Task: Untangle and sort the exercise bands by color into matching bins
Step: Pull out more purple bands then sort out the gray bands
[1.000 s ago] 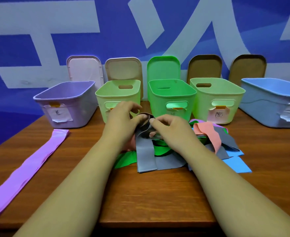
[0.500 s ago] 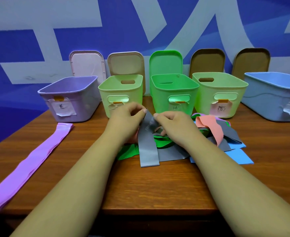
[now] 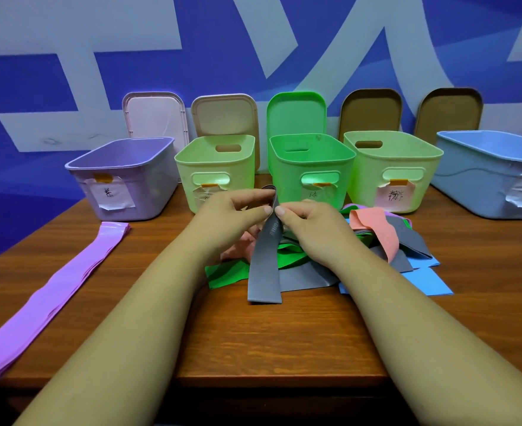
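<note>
On the wooden table point(image 3: 284, 339), just near of the row of bins, both hands meet over a heap of tangled bands. The left hand point(image 3: 226, 216) pinches the raised fold of the grey band point(image 3: 266, 265) between thumb and curled fingers, and the right hand point(image 3: 312, 229) pinches the same fold from the right, the two thumbs almost touching. The grey band hangs from this grip toward the near side, and its loose end lies flat on the wood. Under and beside it lie a green band point(image 3: 226, 273), a salmon band point(image 3: 373, 226) looped over more grey strips to the right, and a blue band point(image 3: 425, 281) at the right edge of the heap. Well apart, on the left, a purple band point(image 3: 69, 281) lies stretched out, running from the near left edge toward the purple bin point(image 3: 155, 192). From left to right the far row holds the purple bin, a pale green bin point(image 3: 244, 170), a bright green bin point(image 3: 287, 176), a second pale green bin point(image 3: 364, 179) and a blue bin point(image 3: 468, 182). Each bin carries a taped paper label on its near wall. Behind them five lids lean upright against the blue wall point(image 3: 69, 32): a pink lid point(image 3: 155, 118), a beige lid point(image 3: 224, 115), a green lid point(image 3: 296, 113) and two brown lids point(image 3: 372, 112).
</note>
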`<state>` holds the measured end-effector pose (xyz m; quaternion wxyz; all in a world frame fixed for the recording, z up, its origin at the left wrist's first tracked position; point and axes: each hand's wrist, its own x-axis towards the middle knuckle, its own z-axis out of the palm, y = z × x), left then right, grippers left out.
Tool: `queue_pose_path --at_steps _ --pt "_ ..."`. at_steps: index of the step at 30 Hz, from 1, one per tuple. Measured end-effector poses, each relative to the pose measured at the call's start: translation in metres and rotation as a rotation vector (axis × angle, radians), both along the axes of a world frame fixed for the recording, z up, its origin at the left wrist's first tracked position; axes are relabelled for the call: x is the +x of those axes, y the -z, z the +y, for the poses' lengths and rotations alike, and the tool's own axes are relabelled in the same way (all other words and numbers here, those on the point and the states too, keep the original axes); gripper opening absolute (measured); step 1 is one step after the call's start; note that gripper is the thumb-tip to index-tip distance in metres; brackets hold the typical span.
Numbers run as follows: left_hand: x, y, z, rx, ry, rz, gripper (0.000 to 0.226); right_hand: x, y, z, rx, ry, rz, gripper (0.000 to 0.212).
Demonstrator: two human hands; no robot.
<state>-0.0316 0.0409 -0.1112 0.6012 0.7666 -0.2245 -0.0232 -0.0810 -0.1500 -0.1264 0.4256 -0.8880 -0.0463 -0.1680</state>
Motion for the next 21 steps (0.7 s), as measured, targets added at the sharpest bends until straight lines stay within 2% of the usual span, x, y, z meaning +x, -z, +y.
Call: queue_pose_path --at_steps 7,21 --pt "-0.0013 -0.003 0.0039 0.126 -0.013 -0.174 0.038 -0.001 -0.002 -0.0003 -0.012 -0.011 0.002 0.031" --pt "0.0032 -0.0008 0.0049 0.084 0.058 -0.117 0.039 -0.0021 -0.0013 0.0019 -0.013 -0.033 -0.081 0.041"
